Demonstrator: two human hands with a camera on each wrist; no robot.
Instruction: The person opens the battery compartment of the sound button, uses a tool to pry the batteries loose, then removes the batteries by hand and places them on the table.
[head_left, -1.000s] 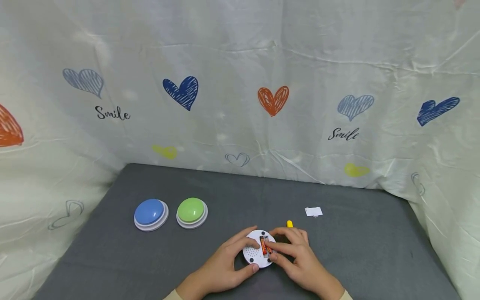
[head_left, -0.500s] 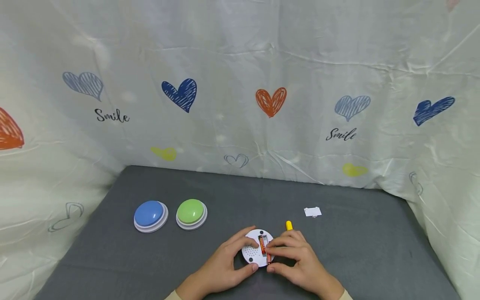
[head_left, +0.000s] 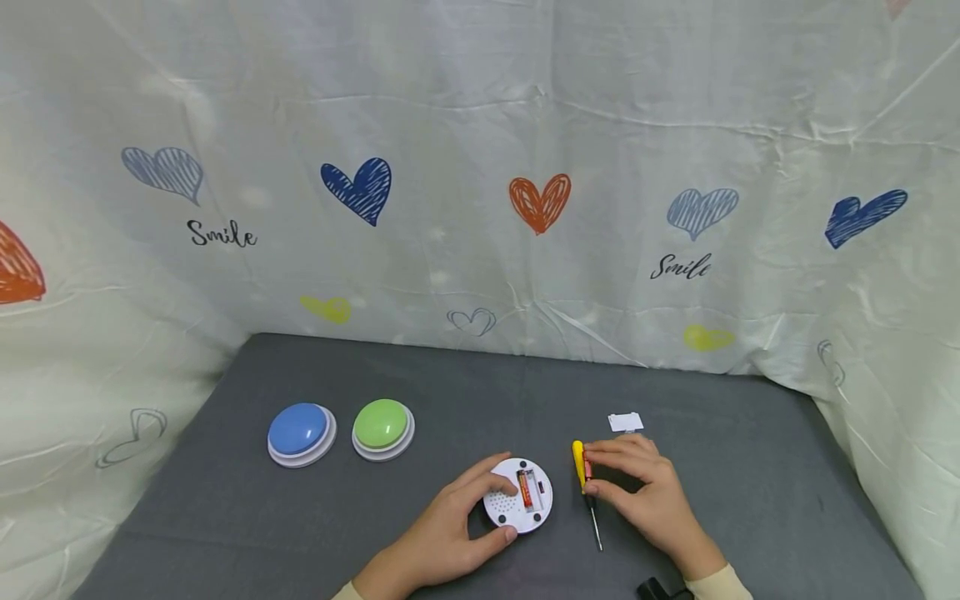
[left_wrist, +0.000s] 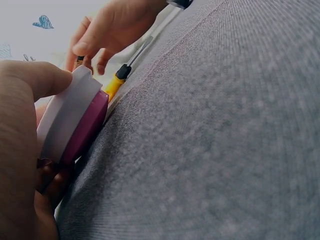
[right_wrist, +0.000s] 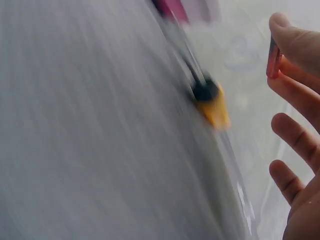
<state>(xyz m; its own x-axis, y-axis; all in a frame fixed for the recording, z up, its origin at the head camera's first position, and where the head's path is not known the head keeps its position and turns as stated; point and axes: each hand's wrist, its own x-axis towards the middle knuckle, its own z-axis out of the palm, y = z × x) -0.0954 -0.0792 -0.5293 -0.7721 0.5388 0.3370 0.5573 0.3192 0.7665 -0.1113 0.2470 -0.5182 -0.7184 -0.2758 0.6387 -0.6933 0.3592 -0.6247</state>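
My left hand [head_left: 450, 529] grips a round push button [head_left: 495, 508] turned upside down, its white base up and its magenta dome [left_wrist: 87, 125] toward the cloth. One battery [head_left: 525, 490] lies in the base's uncovered compartment; the slot beside it is vacant. To the right, my right hand [head_left: 652, 492] pinches a second small red battery [right_wrist: 273, 61] between thumb and fingers, its other fingers spread. In the head view, this hand is beside a screwdriver [head_left: 578, 457] with a yellow handle and dark collar, lying on the cloth.
A blue push button [head_left: 298, 428] and a green one [head_left: 381, 422] stand dome-up on the left of the dark grey tabletop [head_left: 480, 392]. Behind the right hand lies a small white cover [head_left: 626, 422]. A pale curtain with hearts [head_left: 540, 204] hangs at the back and sides.
My right hand has drawn one battery out of the compartment and moved right with it, bringing more of the screwdriver into sight. The left hand keeps its grip on the button.
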